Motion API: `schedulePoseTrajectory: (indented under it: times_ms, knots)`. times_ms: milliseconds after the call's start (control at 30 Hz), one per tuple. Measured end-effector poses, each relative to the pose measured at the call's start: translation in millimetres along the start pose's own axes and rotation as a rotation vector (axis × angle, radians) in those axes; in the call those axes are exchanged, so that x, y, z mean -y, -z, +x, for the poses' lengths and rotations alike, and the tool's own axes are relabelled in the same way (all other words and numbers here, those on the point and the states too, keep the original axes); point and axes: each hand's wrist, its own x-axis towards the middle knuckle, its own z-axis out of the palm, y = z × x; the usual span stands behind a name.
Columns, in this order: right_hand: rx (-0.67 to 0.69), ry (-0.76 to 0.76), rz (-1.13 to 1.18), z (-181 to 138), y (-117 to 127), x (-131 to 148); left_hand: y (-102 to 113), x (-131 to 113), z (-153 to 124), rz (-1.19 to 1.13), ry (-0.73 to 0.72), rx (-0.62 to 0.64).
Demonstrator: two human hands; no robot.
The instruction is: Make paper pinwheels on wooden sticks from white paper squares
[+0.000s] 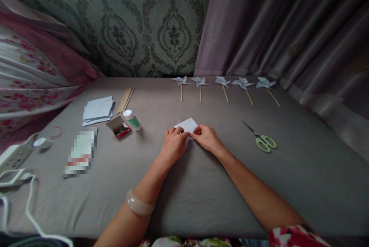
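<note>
A small folded sheet of pale paper [188, 125] lies on the grey cloth [184, 185] in the middle. My left hand [173, 144] and my right hand [205, 137] both rest on its near edge, fingers curled and pressing the fold down, fingertips almost meeting. A pale bangle sits on my left wrist. The near part of the paper is hidden under my fingers.
Several finished paper pinwheels [221, 82] on sticks line the far edge. Green-handled scissors [263, 140] lie right. To the left are a paper stack [98, 110], wooden sticks [125, 99], a glue bottle [132, 119], a small open box [119, 128] and a power strip [13, 155].
</note>
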Motion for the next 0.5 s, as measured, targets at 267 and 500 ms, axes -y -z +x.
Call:
schedulePoseTrajectory:
  times_ms: [267,500]
  knots:
    - [0.013,-0.013,0.006,-0.9,1.0,2.7,-1.8,0.6,-0.6,0.027,-0.016,-0.027]
    - [0.003,-0.021,0.005,-0.2,0.2,2.4,-4.2,0.8,0.0,0.047,-0.018,-0.031]
